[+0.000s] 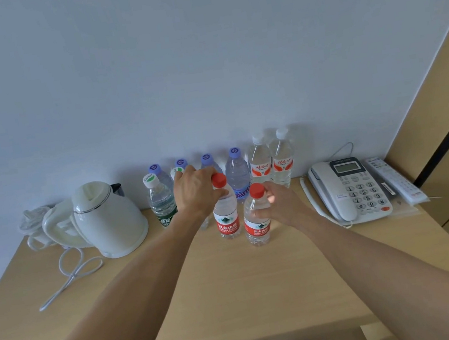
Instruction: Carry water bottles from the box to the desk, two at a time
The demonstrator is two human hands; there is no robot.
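**Fingers Curled Around Two Red-Capped Bottles on the Desk**

Fingers of the left hand [196,191] wrap the shoulder of the left red-capped bottle [226,213], with the thumb lying just under its cap. Fingers of the right hand [279,205] curl around the neck and upper body of the right red-capped bottle [257,223]. Both bottles stand upright with their bases on the desk [235,290], side by side and near each other; the right one sits slightly nearer the camera.

Behind them, against the wall:
- four purple-capped bottles [237,173] in a row, partly hidden by the left hand;
- two white-capped bottles [271,160] with orange labels, touching each other, to the right of that row;
- one green-labelled bottle [159,200] in front of the row's left end; a second white-and-green cap shows just beside the left hand.

A white kettle [108,219] with its coiled cord [72,268] stands at the left. A desk telephone [348,189] and a remote control [396,180] lie at the right. Dark sleeves cover both upper arms.
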